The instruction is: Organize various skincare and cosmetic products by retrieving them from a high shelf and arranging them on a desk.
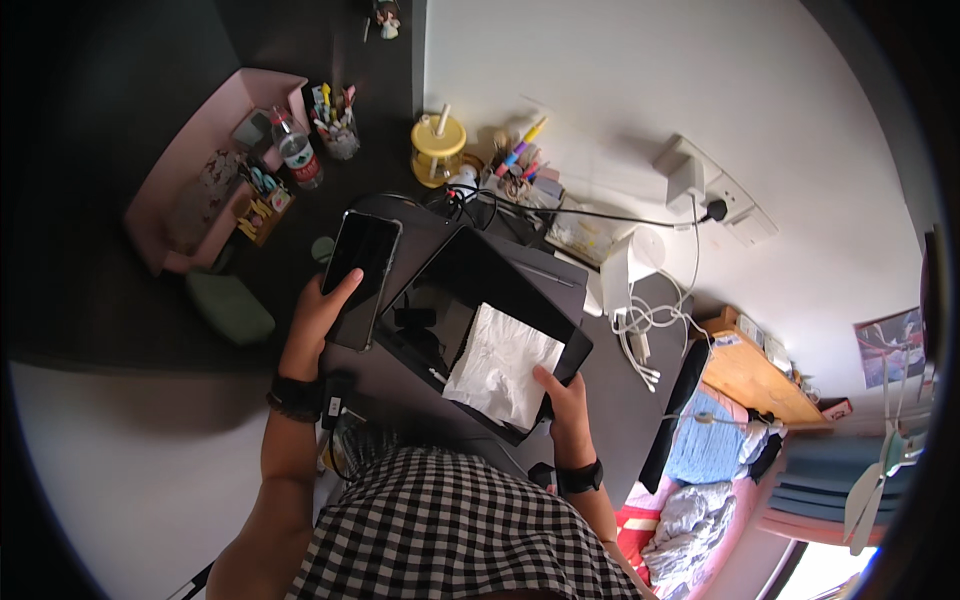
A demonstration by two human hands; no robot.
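My left hand (313, 315) grips a smartphone (367, 259) in a clear case, its thumb lying across the dark screen. To the right of the phone is a tablet (491, 262) with a glossy black screen, tilted in the view. My right hand (568, 409) holds the tablet by its near right corner. A folded white tissue (504, 367) lies on the screen, and the right thumb presses on its edge. The fingers under the tablet are hidden. Just beyond the tablet, a slim stylus (541, 273) rests on a flat grey object.
A pink organiser (187, 165), a water bottle (298, 150) and a pen cup (337, 127) stand at the left of the dark desk. A yellow-lidded cup (438, 146) is by the wall. Tangled white cables (652, 319) lie to the right, below a wall socket (731, 195).
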